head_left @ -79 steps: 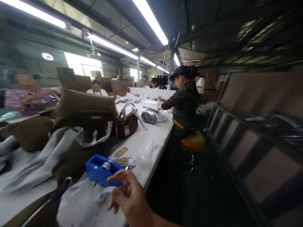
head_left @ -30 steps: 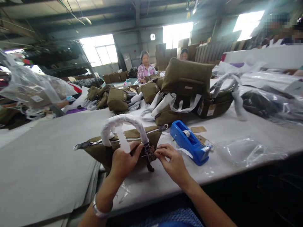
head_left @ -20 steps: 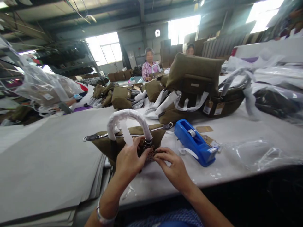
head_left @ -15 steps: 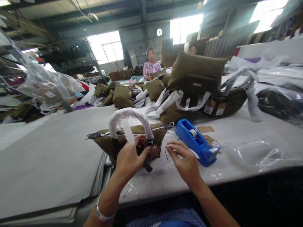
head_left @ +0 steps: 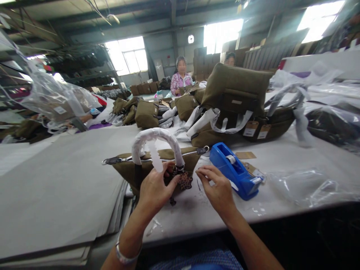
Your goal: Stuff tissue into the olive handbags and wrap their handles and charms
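Near middle of table [head_left: 182,221], olive bag [head_left: 128,174] sits below white-wrapped handle [head_left: 157,132]. My left hand [head_left: 155,189] pinches leopard-print charm [head_left: 186,180] at handle's right end. Right hand [head_left: 218,187] has come off charm, leaving left alone there; right grip narrow, can't tell if holding anything. Blue tape dispenser [head_left: 244,182] just beside, to right.

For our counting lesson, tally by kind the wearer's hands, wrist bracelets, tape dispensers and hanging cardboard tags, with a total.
Left hand and right hand, bare: 2
Silvery rounded metal bracelet: 1
Blue plastic tape dispenser: 1
Hanging tan cardboard tags: 2
Total: 6
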Demonstrator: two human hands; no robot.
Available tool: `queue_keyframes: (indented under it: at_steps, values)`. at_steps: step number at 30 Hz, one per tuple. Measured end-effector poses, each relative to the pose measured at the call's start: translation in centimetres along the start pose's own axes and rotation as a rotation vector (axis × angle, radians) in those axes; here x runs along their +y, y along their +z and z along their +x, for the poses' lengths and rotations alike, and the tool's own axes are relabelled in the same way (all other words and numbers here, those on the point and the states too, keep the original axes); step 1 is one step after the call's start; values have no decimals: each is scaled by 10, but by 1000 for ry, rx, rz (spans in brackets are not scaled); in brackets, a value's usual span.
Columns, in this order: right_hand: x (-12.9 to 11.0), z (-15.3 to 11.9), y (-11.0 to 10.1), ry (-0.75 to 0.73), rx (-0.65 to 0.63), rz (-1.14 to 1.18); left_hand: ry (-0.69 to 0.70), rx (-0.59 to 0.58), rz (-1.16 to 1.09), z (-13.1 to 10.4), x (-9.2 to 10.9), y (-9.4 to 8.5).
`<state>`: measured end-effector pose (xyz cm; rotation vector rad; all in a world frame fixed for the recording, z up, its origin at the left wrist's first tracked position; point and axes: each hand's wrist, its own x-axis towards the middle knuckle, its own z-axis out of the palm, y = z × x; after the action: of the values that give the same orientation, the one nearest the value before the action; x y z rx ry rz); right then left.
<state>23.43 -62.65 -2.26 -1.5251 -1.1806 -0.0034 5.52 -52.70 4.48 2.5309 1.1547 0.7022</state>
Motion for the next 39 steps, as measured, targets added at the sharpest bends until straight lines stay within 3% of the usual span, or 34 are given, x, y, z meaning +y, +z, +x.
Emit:
queue_keyframes:
  at_steps: [39]
  values:
    - [-20,-13,9,-80,-56,-65,1,38,-53,-2,-2,-1]
